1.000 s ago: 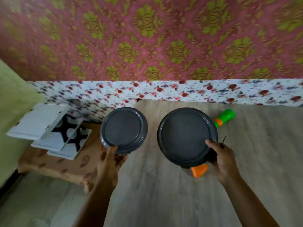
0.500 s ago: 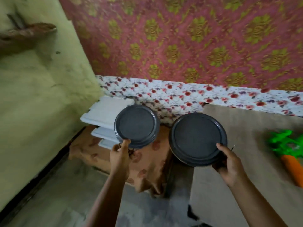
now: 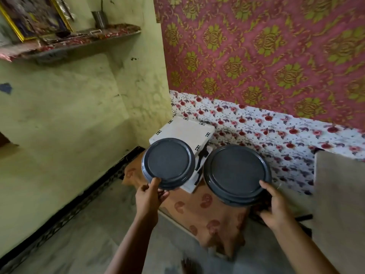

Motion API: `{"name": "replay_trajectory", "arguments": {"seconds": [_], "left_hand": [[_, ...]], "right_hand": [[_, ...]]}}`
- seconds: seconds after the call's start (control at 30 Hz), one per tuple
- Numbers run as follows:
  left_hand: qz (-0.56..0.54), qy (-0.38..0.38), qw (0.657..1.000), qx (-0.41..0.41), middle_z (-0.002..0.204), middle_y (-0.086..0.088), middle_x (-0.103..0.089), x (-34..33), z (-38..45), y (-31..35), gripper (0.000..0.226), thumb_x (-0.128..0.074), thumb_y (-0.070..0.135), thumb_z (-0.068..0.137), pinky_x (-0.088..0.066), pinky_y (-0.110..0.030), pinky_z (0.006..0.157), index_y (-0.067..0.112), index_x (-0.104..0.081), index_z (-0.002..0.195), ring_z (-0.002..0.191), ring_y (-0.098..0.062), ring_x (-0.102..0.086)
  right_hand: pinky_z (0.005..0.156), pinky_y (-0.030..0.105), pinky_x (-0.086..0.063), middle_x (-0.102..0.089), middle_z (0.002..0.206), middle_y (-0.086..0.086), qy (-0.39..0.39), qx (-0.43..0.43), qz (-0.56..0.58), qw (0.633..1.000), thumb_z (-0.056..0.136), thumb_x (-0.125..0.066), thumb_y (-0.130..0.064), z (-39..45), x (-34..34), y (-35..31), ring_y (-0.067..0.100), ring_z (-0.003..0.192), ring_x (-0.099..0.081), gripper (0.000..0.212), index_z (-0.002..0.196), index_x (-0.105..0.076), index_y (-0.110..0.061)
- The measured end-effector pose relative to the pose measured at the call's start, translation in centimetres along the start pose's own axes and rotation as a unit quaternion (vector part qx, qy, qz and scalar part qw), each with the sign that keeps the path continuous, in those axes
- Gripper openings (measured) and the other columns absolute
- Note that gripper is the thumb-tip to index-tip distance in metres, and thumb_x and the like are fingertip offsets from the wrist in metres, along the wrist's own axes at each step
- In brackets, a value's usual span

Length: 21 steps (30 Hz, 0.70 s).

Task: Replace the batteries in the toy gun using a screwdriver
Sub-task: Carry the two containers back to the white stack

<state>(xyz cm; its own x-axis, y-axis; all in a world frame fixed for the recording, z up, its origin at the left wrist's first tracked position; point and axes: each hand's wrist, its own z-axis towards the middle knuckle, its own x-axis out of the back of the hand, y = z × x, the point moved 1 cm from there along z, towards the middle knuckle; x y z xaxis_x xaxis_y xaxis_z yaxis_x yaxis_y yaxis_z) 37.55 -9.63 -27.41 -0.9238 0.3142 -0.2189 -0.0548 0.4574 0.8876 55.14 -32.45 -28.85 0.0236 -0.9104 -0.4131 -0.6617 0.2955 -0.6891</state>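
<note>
Both hands raised: the left hand (image 3: 148,198) grips a small dark plate (image 3: 168,163), the right hand (image 3: 276,204) a larger dark plate (image 3: 237,175), above a cloth-covered stool (image 3: 207,212).

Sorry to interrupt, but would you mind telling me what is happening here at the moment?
A person is holding two dark round containers with lids, one in each hand. The left hand grips the smaller container by its near rim, and the right hand grips the larger container the same way. Both are held up over a low stand draped in brown patterned cloth, beside a stack of white boards. No toy gun or screwdriver is in view.
</note>
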Motion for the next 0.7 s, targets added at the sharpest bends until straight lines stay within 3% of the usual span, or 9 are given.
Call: {"name": "replay_trajectory", "arguments": {"seconds": [0.13, 0.27, 0.37, 0.43, 0.57, 0.7], "left_hand": [[0.003, -0.021, 1.000, 0.004, 0.074, -0.012, -0.057, -0.5, 5.5, 0.9, 0.023, -0.060, 0.017, 0.091, -0.057, -0.022, 0.052, -0.001, -0.052, 0.103, 0.062, -0.020, -0.060], [0.013, -0.011, 0.999, 0.041, 0.075, -0.014, -0.055, -1.2, 9.8, 1.0, 0.024, -0.061, 0.017, 0.091, -0.058, -0.024, 0.054, -0.002, -0.053, 0.103, 0.065, -0.022, -0.059], [0.036, -0.012, 0.997, 0.063, 0.072, -0.012, -0.055, -1.7, 13.5, 1.4, 0.020, -0.063, 0.015, 0.089, -0.057, -0.025, 0.053, -0.001, -0.054, 0.098, 0.060, -0.021, -0.058], [0.064, -0.019, 0.996, 0.061, 0.073, -0.014, -0.056, -2.2, 15.4, 1.9, 0.019, -0.062, 0.014, 0.089, -0.053, -0.025, 0.051, -0.001, -0.055, 0.098, 0.058, -0.021, -0.057], [0.104, -0.053, 0.991, 0.071, 0.081, -0.014, -0.061, -3.6, 19.1, 2.8, 0.014, -0.062, 0.021, 0.088, -0.045, -0.023, 0.042, 0.009, -0.056, 0.093, 0.064, -0.020, -0.059], [0.127, -0.086, 0.984, 0.091, 0.080, -0.009, -0.066, -5.1, 22.7, 3.6, 0.016, -0.065, 0.024, 0.086, -0.046, -0.032, 0.058, 0.010, -0.061, 0.082, 0.076, -0.021, -0.063]], "right_hand": [[0.061, 0.032, -0.044, -0.060, 0.087, 0.002, 0.015, -0.013, 0.009, 1.000, 0.084, -0.063, -0.022, 4.0, -3.7, 1.1, 0.019, 0.075, -0.055, 0.008, 0.089, -0.060, -0.016], [0.037, 0.020, -0.040, -0.056, 0.080, 0.000, 0.042, -0.006, 0.019, 0.999, 0.085, -0.061, -0.022, 7.2, -7.1, 1.9, 0.015, 0.063, -0.049, 0.009, 0.092, -0.056, -0.018], [0.045, 0.025, -0.041, -0.058, 0.085, 0.003, 0.060, -0.002, 0.022, 0.998, 0.084, -0.062, -0.024, 9.4, -9.4, 2.3, 0.018, 0.066, -0.050, 0.008, 0.087, -0.059, -0.017], [0.040, 0.020, -0.041, -0.056, 0.080, 0.002, 0.075, -0.002, 0.023, 0.997, 0.085, -0.061, -0.023, 9.9, -10.7, 2.1, 0.015, 0.063, -0.049, 0.007, 0.084, -0.057, -0.017], [0.034, 0.016, -0.027, -0.031, 0.059, -0.002, 0.132, 0.002, 0.023, 0.991, 0.085, -0.062, -0.024, 11.0, -12.7, 2.0, 0.011, 0.047, -0.029, 0.019, 0.074, -0.049, -0.017], [0.035, 0.017, -0.025, -0.024, 0.038, -0.006, 0.156, 0.020, 0.074, 0.985, 0.085, -0.062, -0.026, 12.1, -13.8, 3.2, 0.008, 0.031, -0.026, 0.018, 0.074, -0.050, -0.017]]}}
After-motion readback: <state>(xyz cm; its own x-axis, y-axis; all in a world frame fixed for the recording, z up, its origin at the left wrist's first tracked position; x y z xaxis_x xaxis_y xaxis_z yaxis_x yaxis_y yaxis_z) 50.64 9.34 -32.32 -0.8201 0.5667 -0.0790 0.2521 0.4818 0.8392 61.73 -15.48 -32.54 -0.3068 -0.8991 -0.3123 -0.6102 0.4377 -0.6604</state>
